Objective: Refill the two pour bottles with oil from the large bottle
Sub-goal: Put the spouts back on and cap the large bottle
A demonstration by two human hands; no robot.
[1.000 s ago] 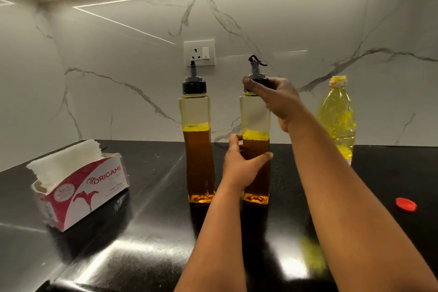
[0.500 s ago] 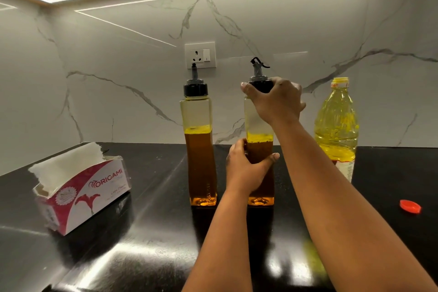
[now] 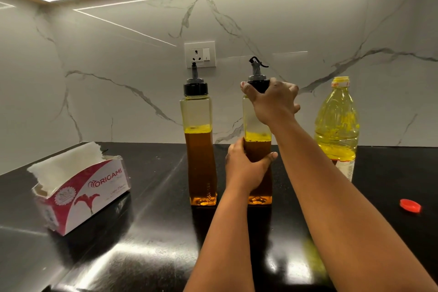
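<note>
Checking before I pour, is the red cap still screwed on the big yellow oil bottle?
No. The large oil bottle stands with its neck open, and the red cap lies apart on the black counter to its right.

Bare black surface (image 3: 147,256) lay open across the lower left of the frame. A tissue box (image 3: 80,194) blocked the left. Two pour bottles (image 3: 200,149) stood just apart at centre. Right of them, the large bottle (image 3: 337,125) and a red cap (image 3: 410,205) stood well apart.
</note>
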